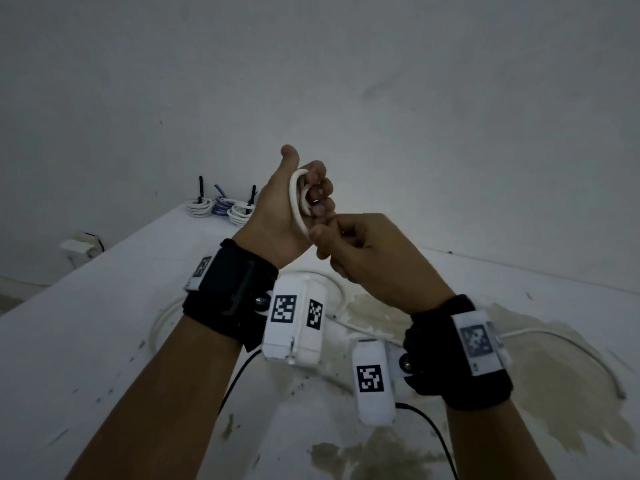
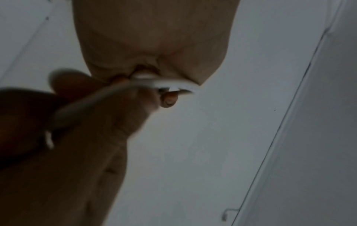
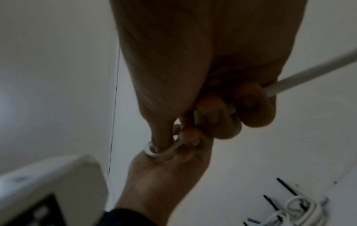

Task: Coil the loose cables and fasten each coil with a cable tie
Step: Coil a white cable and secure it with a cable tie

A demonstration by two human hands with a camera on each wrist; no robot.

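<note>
- You have two hands up in front of you, over the white table point(image 1: 104, 306).
- Your left hand point(image 1: 277, 216) has its fingers curled round a small coil of the white cable point(image 1: 294, 199), with the thumb sticking up. I count about two loops in it.
- Your right hand point(image 1: 363, 254) is just beside the left one and touches it. Its fingers pinch the same white cable, and the right wrist view shows the cable running out of the fist toward the side.
- The rest of that cable lies loose on the table under your wrists, in big wide bends (part of it is hidden by your arms).
- At the far corner of the table I count three finished coils point(image 1: 218, 207): two white and one blue in the middle. Two black cable ties point(image 1: 201, 192) stick straight up from the white ones. The blue one has a tie too, but it is too small to see well.
- The left wrist view is very blurry, so the fingers there are hard to make out.
- The table has brown stains point(image 1: 540, 375) on your right side.
- The left edge of the table is near your left arm, and the wall point(image 1: 346, 81) stands right behind the far edge.
- There is open room on the table between your hands and the finished coils.
</note>
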